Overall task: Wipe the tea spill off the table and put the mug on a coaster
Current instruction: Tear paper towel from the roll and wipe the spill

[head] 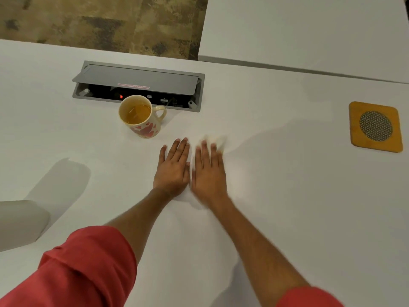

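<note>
A cream mug [141, 117] with red heart marks stands on the white table [287, 196], holding amber tea, its handle pointing right. In front of it and slightly right, a white tissue [218, 141] lies on the table. My left hand [173, 167] and my right hand [209, 171] rest flat on it side by side, palms down, fingers extended. The right hand is blurred. The tissue shows between the hands, past the right fingertips and under the wrists. No spill is discernible on the white surface. A square orange coaster [375, 126] with a round mesh centre lies far right.
A grey recessed power box [137, 85] with its lid raised sits just behind the mug. A second white table [309, 29] adjoins at the back right. A pale rounded object [20, 222] overlaps the left edge. Patterned carpet [99, 18] lies beyond.
</note>
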